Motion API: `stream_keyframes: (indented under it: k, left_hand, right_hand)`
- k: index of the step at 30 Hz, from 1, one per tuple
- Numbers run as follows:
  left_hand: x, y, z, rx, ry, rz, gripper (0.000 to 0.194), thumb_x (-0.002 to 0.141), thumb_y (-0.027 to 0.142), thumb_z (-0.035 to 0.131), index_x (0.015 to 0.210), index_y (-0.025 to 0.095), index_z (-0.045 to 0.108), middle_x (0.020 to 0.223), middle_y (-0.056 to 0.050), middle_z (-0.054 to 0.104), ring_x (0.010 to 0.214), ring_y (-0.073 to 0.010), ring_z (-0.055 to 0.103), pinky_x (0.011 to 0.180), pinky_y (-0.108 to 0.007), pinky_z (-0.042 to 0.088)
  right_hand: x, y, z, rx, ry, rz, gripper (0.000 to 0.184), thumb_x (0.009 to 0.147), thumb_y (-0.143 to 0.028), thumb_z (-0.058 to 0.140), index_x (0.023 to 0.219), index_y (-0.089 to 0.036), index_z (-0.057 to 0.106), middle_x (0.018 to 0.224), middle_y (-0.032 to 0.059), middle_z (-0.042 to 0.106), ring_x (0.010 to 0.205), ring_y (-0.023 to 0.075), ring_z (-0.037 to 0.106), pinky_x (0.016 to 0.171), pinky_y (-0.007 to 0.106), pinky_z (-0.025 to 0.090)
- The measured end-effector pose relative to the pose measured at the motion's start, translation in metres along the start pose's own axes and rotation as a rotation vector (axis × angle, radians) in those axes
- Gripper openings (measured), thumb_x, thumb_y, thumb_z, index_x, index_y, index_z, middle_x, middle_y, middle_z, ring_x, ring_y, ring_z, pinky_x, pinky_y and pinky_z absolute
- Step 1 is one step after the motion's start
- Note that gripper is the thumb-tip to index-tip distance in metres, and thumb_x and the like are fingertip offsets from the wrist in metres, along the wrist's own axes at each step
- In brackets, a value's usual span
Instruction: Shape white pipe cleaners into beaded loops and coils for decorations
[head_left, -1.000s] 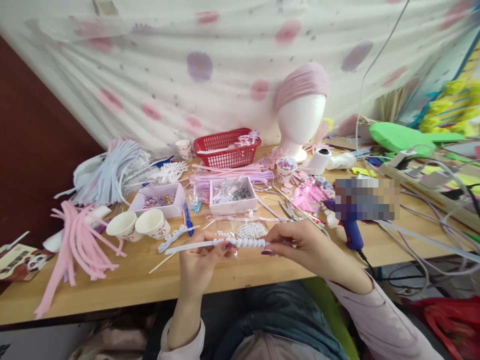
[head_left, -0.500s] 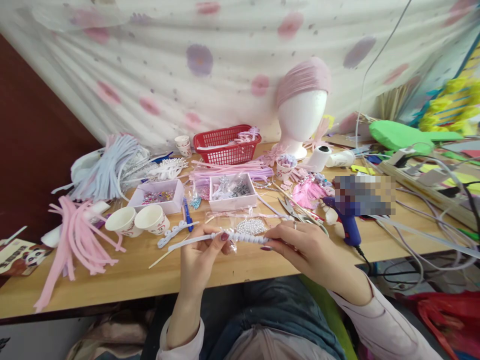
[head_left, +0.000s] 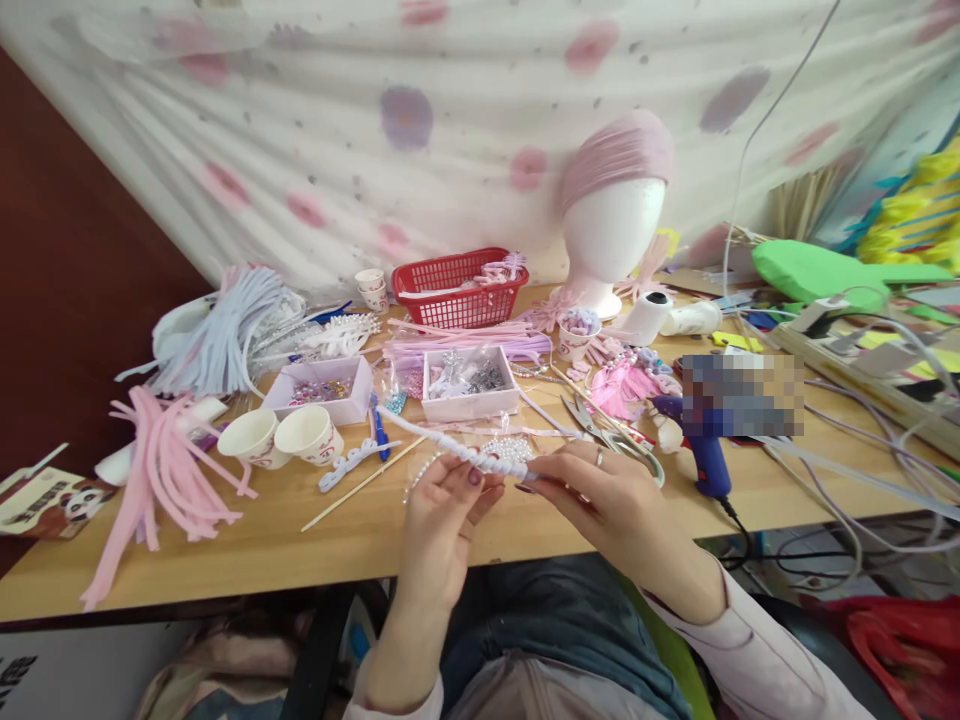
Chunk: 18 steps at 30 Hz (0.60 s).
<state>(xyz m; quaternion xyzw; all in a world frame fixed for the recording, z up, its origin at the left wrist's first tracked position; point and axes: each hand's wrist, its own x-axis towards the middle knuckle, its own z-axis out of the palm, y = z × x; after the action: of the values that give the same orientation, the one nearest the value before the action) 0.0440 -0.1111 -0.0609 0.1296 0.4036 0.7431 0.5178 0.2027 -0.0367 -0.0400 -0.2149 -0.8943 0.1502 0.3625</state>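
A pale lavender pipe cleaner (head_left: 411,428), wound into coils along part of its length, is held up between my two hands over the table's front edge. My left hand (head_left: 444,515) pinches its coiled middle, and the free end points up and left. At the right end of the coils, my right hand (head_left: 611,508) grips it with thumb and fingers. White pearl beads (head_left: 507,449) lie just behind the coils, partly covered. Left of my left hand, part of a bead string (head_left: 417,478) shows. A curled lavender pipe-cleaner piece (head_left: 349,465) rests farther left.
Two paper cups (head_left: 309,436), a thin stick (head_left: 360,488) and pink pipe cleaners (head_left: 166,460) are on the left. Scissors (head_left: 592,418) and a blue glue gun (head_left: 709,462) with cords lie right. Behind stand a red basket (head_left: 457,310) and a foam head (head_left: 613,230).
My left hand has slid right along the pipe cleaner, closer to my right hand. The free end now tilts upward instead of lying nearly level. The view has shifted slightly.
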Motion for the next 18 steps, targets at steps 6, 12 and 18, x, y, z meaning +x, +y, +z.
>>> stream_keyframes:
  k: [6, 12, 18]
  left_hand:
    - [0.001, -0.021, 0.007, 0.033, 0.14, 0.091, 0.041, 0.052, 0.028, 0.092, 0.086, 0.013, 0.074, 0.077, -0.005, 0.077, 0.073, -0.0186, 0.074, 0.072, -0.029, 0.062]
    - [0.001, -0.01, -0.003, 0.301, 0.002, 0.226, 0.053, 0.058, 0.021, 0.089, 0.108, 0.015, 0.071, 0.073, -0.003, 0.076, 0.07, -0.0181, 0.073, 0.067, -0.025, 0.06]
    - [-0.004, -0.002, 0.003, 0.338, -0.061, 0.294, 0.07, 0.063, 0.019, 0.087, 0.127, 0.018, 0.062, 0.07, 0.001, 0.074, 0.066, -0.0151, 0.072, 0.069, -0.024, 0.06]
  right_hand:
    - [-0.002, 0.0, 0.004, -0.035, -0.047, -0.04, 0.018, 0.101, -0.023, 0.049, 0.096, -0.015, 0.064, 0.082, 0.0082, 0.068, 0.076, 0.0198, 0.063, 0.066, 0.028, 0.044]
    - [-0.009, -0.005, 0.006, 0.36, -0.131, 0.231, 0.016, 0.098, -0.024, 0.052, 0.096, -0.017, 0.066, 0.075, 0.0043, 0.068, 0.064, 0.0145, 0.06, 0.058, 0.024, 0.043]
    - [-0.012, -0.004, 0.018, 0.996, -0.194, 0.599, 0.031, 0.092, -0.044, 0.061, 0.082, -0.014, 0.065, 0.063, 0.0009, 0.062, 0.052, 0.0096, 0.054, 0.05, 0.02, 0.044]
